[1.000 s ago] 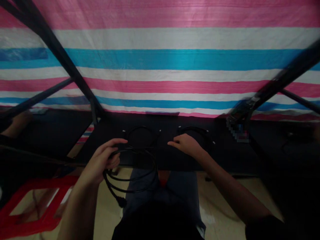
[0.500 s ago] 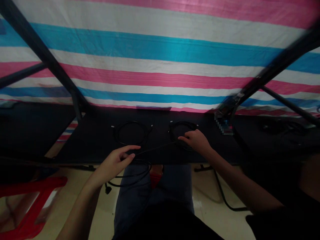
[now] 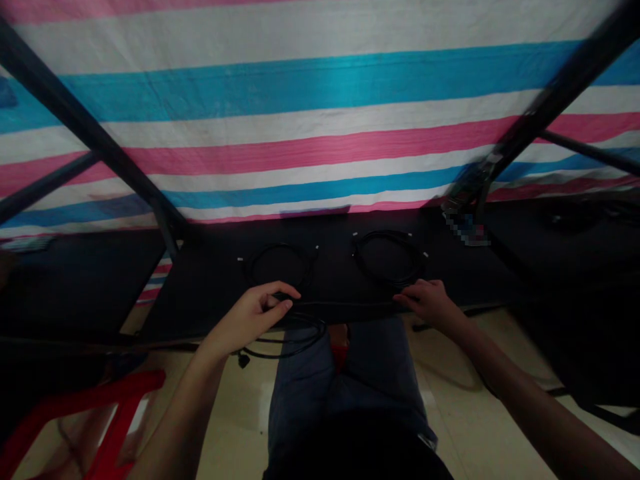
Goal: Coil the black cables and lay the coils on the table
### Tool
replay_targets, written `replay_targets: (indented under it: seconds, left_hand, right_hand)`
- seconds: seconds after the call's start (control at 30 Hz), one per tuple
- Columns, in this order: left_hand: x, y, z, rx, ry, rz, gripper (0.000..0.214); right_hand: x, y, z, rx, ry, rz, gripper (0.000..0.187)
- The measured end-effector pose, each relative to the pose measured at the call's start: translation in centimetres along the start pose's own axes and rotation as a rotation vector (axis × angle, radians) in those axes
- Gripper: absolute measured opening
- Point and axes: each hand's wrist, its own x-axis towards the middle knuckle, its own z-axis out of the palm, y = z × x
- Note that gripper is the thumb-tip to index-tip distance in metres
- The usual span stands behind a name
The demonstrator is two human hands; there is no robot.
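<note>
My left hand (image 3: 257,313) is closed on a black cable (image 3: 293,341), whose loops hang below it past the table's front edge. A dark plug (image 3: 243,361) dangles from those loops. A straight stretch of the same cable runs to my right hand (image 3: 425,298), which pinches it near the table edge. Behind my left hand lies a coiled black cable (image 3: 277,245) with pale ends. Another coil, a thicker bundle of black cable (image 3: 387,233) with several pale tips, rests on the table just beyond my right hand.
The black table (image 3: 210,280) stands against a striped sheet (image 3: 320,147), between slanting dark posts (image 3: 75,113). At the back right sits a partly blurred-out item (image 3: 467,230). A red stool (image 3: 100,407) is on the floor at lower left.
My right hand has moved right and towards me, away from the right coil, drawing the cable straight between both hands. The view has tilted and shifted a little.
</note>
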Motion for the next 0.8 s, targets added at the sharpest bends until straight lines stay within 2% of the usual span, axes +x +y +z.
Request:
replay_targets:
  seconds: [0.07, 0.1, 0.23, 0.33, 0.4, 0.5, 0.63, 0.73, 0.8]
  left_hand:
    - [0.6, 0.2, 0.1, -0.019, 0.0, 0.007, 0.031]
    - [1.0, 0.3, 0.1, -0.025, -0.005, 0.01, 0.033]
    - [2.4, 1.4, 0.0, -0.001, -0.072, 0.055, 0.037]
    - [3.5, 2.4, 0.3, 0.017, -0.125, 0.1, 0.039]
    - [4.1, 2.9, 0.8, 0.009, -0.179, 0.113, 0.041]
    - [4.8, 3.0, 1.5, -0.012, -0.297, 0.087, 0.043]
    - [4.3, 1.3, 1.5, 0.016, -0.429, -0.051, 0.044]
    - [3.0, -1.2, 1.8, 0.013, -0.561, -0.17, 0.046]
    - [1.6, -2.9, 2.5, 0.024, -0.639, -0.215, 0.045]
  right_hand:
    - [-0.3, 0.0, -0.1, 0.03, 0.034, 0.047, 0.051]
    - [-0.3, 0.2, -0.4, 0.093, -0.007, 0.077, 0.055]
    - [-0.3, -0.5, -3.1, 0.444, -0.385, 0.137, 0.069]
    - [-0.4, -3.7, -4.8, 0.642, -0.596, 0.083, 0.072]
    - [-0.2, -6.4, -5.4, 0.706, -0.651, 0.008, 0.072]
    - [0.4, -9.2, -5.9, 0.659, -0.615, -0.098, 0.068]
    - [0.4, -9.2, -6.6, 0.479, -0.546, -0.074, 0.058]
    - [-0.5, -8.3, -6.5, 0.353, -0.662, -0.098, 0.051]
    - [-1.5, -7.9, -5.5, 0.27, -0.769, -0.118, 0.044]
